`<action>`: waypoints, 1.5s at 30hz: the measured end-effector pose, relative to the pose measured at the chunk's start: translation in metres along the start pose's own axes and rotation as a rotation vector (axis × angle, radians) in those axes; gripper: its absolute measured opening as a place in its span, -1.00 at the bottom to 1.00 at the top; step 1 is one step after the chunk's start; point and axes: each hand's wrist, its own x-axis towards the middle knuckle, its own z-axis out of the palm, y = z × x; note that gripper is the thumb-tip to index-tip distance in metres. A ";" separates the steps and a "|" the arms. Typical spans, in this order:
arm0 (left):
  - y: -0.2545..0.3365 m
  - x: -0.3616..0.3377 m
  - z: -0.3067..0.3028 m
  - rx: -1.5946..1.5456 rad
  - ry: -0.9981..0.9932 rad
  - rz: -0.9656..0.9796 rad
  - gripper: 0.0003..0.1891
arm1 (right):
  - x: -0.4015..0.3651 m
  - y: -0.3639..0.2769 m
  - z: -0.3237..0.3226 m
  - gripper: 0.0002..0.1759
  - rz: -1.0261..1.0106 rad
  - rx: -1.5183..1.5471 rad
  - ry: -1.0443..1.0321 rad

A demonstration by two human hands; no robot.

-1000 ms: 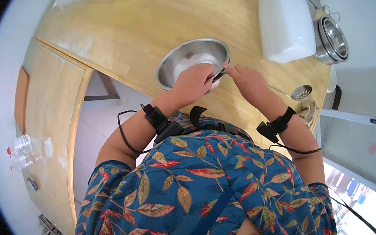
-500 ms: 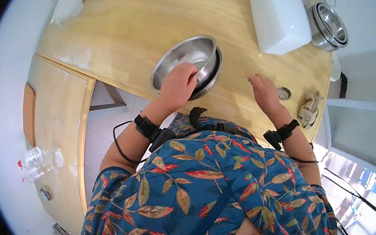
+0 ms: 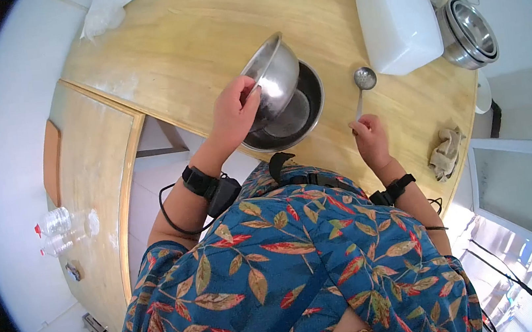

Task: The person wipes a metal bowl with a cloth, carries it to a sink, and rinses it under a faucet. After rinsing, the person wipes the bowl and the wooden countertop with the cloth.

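My left hand [image 3: 233, 113] grips the rim of a shiny steel bowl [image 3: 278, 75], which is tilted steeply on its side. Beneath it a second, darker metal bowl [image 3: 313, 94] rests on the table near its front edge, partly hidden by the tilted one. My right hand [image 3: 371, 140] is closed around the handle end of a small metal ladle [image 3: 365, 78]. Its round head points away from me, to the right of the bowls.
A large white plastic container [image 3: 397, 17] stands at the back right, with stacked steel pots [image 3: 472, 31] beside it. A crumpled cloth [image 3: 445, 152] lies near the right edge. Plastic bottles [image 3: 56, 231] stand on the left table [image 3: 97, 173]. A white bag [image 3: 117, 5] sits at the back left.
The left hand has raised and tipped the upper bowl, uncovering more of the lower one. The right hand now holds the ladle, whose head has moved from beside the hand to in front of it.
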 end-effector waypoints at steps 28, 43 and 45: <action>0.032 0.025 -0.055 -0.702 0.207 -0.209 -0.84 | -0.110 0.158 -0.068 -0.28 0.702 -0.782 0.248; 0.071 -0.002 0.017 -0.880 0.112 -0.453 -0.80 | -0.178 0.241 -0.136 -0.41 1.255 -0.478 0.123; 0.077 -0.004 0.032 -0.926 0.174 -0.528 -0.81 | -0.188 0.237 -0.136 -0.48 1.165 0.244 0.502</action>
